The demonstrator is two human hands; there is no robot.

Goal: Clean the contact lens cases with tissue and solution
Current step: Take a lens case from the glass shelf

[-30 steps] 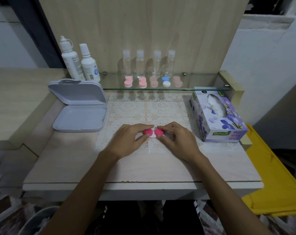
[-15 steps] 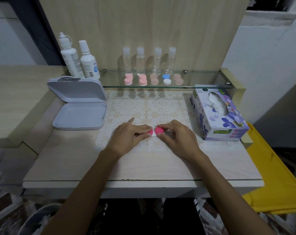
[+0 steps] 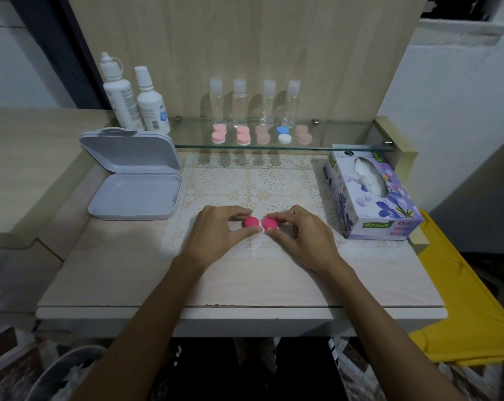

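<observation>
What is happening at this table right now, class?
A person is working on a contact lens case with two bright pink caps on the lace mat. The left hand pinches the left cap and the right hand pinches the right one. The tissue box and the two solution bottles stand untouched, and five more cases wait on the glass shelf.

Setting: a home vanity or dressing corner. A pale wood-grain tabletop (image 3: 129, 273) carries a white lace mat (image 3: 253, 183) and backs onto a light wooden panel (image 3: 245, 39) with a narrow glass shelf (image 3: 346, 140). On the shelf: small clear plastic bottles (image 3: 239, 102) and round pink, peach, blue and white caps (image 3: 243, 135). A purple floral cardboard tissue box (image 3: 372, 204) stands at the right, beside a painted white wall (image 3: 447, 111).
</observation>
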